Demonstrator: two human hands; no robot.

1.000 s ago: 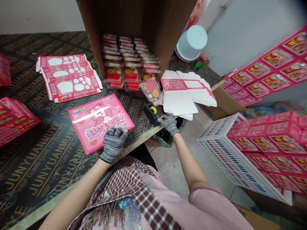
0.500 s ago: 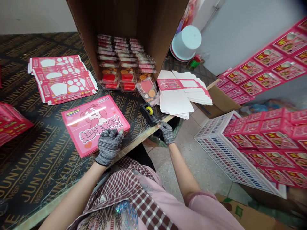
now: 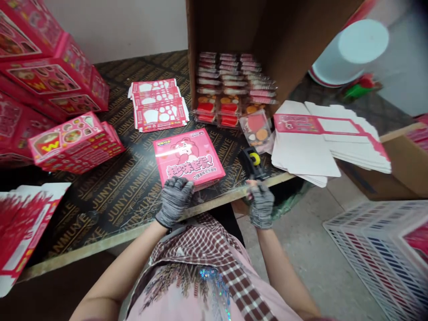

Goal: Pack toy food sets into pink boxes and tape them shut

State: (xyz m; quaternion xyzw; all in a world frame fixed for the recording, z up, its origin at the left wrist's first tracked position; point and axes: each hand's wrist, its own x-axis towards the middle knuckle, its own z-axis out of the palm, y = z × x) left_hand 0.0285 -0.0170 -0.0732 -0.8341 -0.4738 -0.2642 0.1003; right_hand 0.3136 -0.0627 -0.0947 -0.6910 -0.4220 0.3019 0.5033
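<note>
My left hand (image 3: pixel 175 199), in a grey knit glove with bare fingertips, rests on the front left edge of a pink bear-print box (image 3: pixel 187 158) lying flat on the dark table. Its fingers are curled against the box. My right hand (image 3: pixel 261 201), gloved the same way, is at the table's front edge just below a black tape dispenser (image 3: pixel 254 160) with a yellow core. The right fingers are bent together; anything between them is too small to make out. A clear pack of round and red pieces (image 3: pixel 257 129) lies behind the dispenser.
An open carton (image 3: pixel 230 26) behind holds rows of packs. Printed sleeves (image 3: pixel 160 109) lie at left, with finished pink boxes (image 3: pixel 76 140) farther left. White-and-pink flat boxes (image 3: pixel 301 151), a white bucket (image 3: pixel 351 49) and a white crate (image 3: pixel 371 240) are at right.
The view has swung left, bringing stacked pink boxes into sight. My left hand remains at the box's front edge. My right hand remains by the table edge near the dispenser.
</note>
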